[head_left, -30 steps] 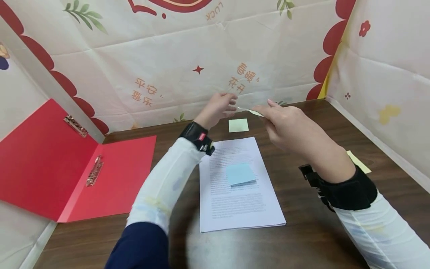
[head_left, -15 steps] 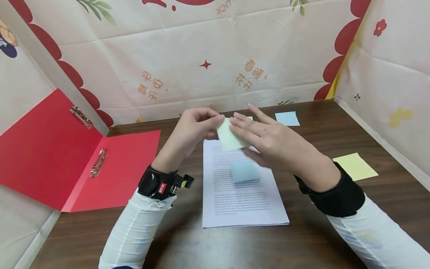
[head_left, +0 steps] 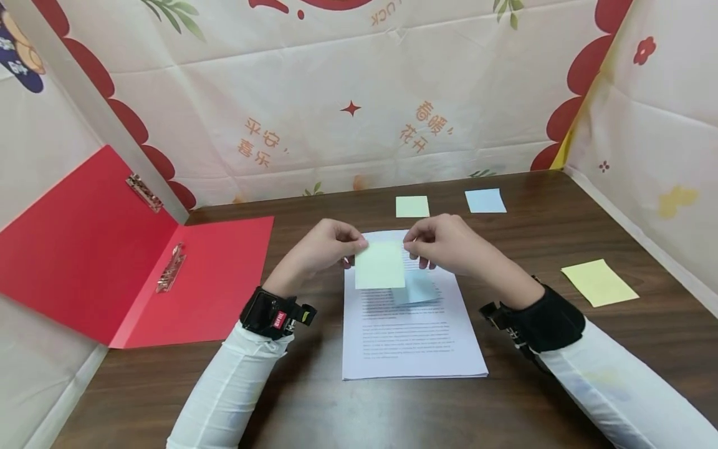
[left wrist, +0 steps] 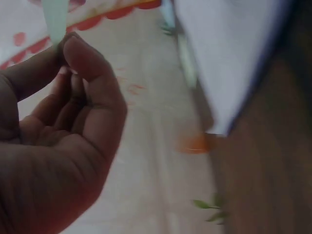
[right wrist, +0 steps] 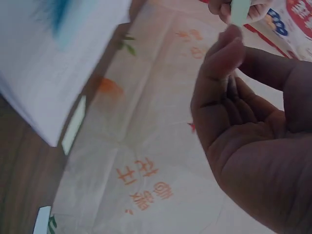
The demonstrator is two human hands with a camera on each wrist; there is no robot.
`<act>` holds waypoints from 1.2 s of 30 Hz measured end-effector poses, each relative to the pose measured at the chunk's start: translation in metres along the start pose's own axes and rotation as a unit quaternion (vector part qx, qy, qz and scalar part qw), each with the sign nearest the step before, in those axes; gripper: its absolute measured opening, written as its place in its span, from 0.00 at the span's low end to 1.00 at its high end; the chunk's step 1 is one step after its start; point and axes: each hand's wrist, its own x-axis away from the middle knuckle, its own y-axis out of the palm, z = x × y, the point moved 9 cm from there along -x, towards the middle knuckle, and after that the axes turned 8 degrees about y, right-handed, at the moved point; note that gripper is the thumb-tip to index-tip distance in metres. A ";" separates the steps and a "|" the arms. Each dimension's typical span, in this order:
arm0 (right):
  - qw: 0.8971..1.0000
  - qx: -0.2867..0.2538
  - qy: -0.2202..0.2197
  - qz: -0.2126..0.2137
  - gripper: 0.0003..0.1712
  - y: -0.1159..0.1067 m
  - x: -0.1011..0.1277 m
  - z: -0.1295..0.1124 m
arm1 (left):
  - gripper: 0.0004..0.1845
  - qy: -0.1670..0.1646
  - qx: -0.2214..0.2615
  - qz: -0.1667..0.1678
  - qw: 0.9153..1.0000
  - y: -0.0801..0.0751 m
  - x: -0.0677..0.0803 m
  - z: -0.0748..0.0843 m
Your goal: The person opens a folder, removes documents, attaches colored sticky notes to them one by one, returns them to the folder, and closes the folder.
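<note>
A pale green sticky note (head_left: 379,268) hangs above the printed pages between my two hands. My left hand (head_left: 326,247) pinches its upper left corner between thumb and index finger. At the upper right corner, my right hand (head_left: 449,244) pinches the edge the same way. The wrist views show the note (left wrist: 56,19) nearly edge-on at the fingertips. Underneath lies a stack of printed paper (head_left: 409,340), bearing a light blue sticky note (head_left: 417,288) that the green one partly covers; whether the blue one is a pad or a single sheet is unclear.
An open red folder (head_left: 224,280) with metal clips leans against the left wall. Behind the paper lie a pale green note (head_left: 412,206) and a blue note (head_left: 485,201). A yellow note (head_left: 600,282) is on the right of the wooden table (head_left: 314,399). Printed cloth walls enclose it.
Both hands have come down and nearer over the paper with the green note. My right hand's fingers, spread against the note half a second ago, now pinch its corner.
</note>
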 end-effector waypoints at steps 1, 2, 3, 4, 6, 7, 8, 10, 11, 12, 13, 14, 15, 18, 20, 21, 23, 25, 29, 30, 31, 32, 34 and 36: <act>1.000 0.019 0.003 -0.005 0.10 0.005 -0.003 0.003 | 0.07 -0.016 0.005 -0.007 1.000 0.002 -0.003 -0.010; 0.999 0.039 0.005 -0.009 0.10 0.009 -0.005 0.006 | 0.07 -0.032 0.009 -0.014 0.999 0.005 -0.005 -0.018; 0.998 0.061 0.000 -0.011 0.11 0.013 -0.007 0.007 | 0.08 -0.046 0.010 -0.018 0.999 0.007 -0.007 -0.026; 0.996 0.083 -0.007 -0.012 0.11 0.016 -0.008 0.007 | 0.08 -0.059 0.013 -0.024 0.998 0.010 -0.009 -0.034; 0.991 0.128 -0.026 -0.014 0.14 0.022 -0.009 0.004 | 0.08 -0.072 0.010 -0.030 0.997 0.013 -0.012 -0.043; 0.989 0.146 -0.034 -0.017 0.15 0.025 -0.009 0.004 | 0.08 -0.077 0.007 -0.032 0.997 0.015 -0.014 -0.047; 0.986 0.163 -0.039 -0.022 0.17 0.028 -0.009 0.003 | 0.08 -0.079 -0.001 -0.035 0.996 0.017 -0.015 -0.050; 0.980 0.189 -0.044 -0.039 0.22 0.035 -0.008 0.002 | 0.08 -0.084 -0.017 -0.037 0.996 0.018 -0.017 -0.054; 0.978 0.198 -0.042 -0.047 0.23 0.038 -0.008 0.002 | 0.08 -0.086 -0.025 -0.036 0.995 0.017 -0.018 -0.055; 0.977 0.205 -0.039 -0.054 0.24 0.040 -0.007 0.003 | 0.08 -0.090 -0.031 -0.036 0.995 0.017 -0.018 -0.056; 0.975 0.210 -0.037 -0.059 0.25 0.042 -0.007 0.003 | 0.08 -0.094 -0.039 -0.037 0.994 0.017 -0.018 -0.058; 0.974 0.215 -0.037 -0.065 0.25 0.044 -0.006 0.003 | 0.08 -0.099 -0.047 -0.039 0.993 0.016 -0.018 -0.058; 0.973 0.218 -0.037 -0.070 0.26 0.046 -0.005 0.002 | 0.08 -0.104 -0.054 -0.040 0.992 0.016 -0.018 -0.059; 0.970 0.223 -0.041 -0.087 0.27 0.053 -0.002 0.002 | 0.09 -0.115 -0.071 -0.045 0.990 0.016 -0.017 -0.062; 0.967 0.230 -0.048 -0.102 0.29 0.059 0.001 0.002 | 0.09 -0.118 -0.083 -0.048 0.988 0.016 -0.017 -0.064; 0.965 0.233 -0.048 -0.108 0.30 0.061 0.001 0.003 | 0.09 -0.119 -0.089 -0.048 0.988 0.016 -0.017 -0.065; 0.962 0.242 -0.050 -0.121 0.31 0.067 0.003 0.004 | 0.09 -0.117 -0.100 -0.049 0.987 0.016 -0.017 -0.065; 0.957 0.253 -0.050 -0.132 0.31 0.072 0.006 0.005 | 0.09 -0.117 -0.112 -0.051 0.985 0.016 -0.018 -0.066; 0.948 0.273 -0.036 -0.158 0.34 0.081 0.010 0.005 | 0.08 -0.115 -0.136 -0.056 0.982 0.018 -0.019 -0.064; 0.945 0.281 -0.034 -0.162 0.35 0.083 0.010 0.006 | 0.08 -0.113 -0.146 -0.056 0.981 0.018 -0.019 -0.063; 0.943 0.287 -0.034 -0.164 0.36 0.085 0.011 0.005 | 0.07 -0.112 -0.153 -0.055 0.980 0.018 -0.020 -0.063; 0.941 0.292 -0.034 -0.165 0.37 0.086 0.011 0.005 | 0.07 -0.111 -0.162 -0.054 0.979 0.018 -0.020 -0.062; 0.939 0.300 -0.036 -0.163 0.38 0.088 0.011 0.004 | 0.06 -0.109 -0.181 -0.053 0.976 0.019 -0.020 -0.060; 0.938 0.307 -0.043 -0.156 0.38 0.089 0.011 0.003 | 0.05 -0.100 -0.207 -0.054 0.972 0.018 -0.021 -0.058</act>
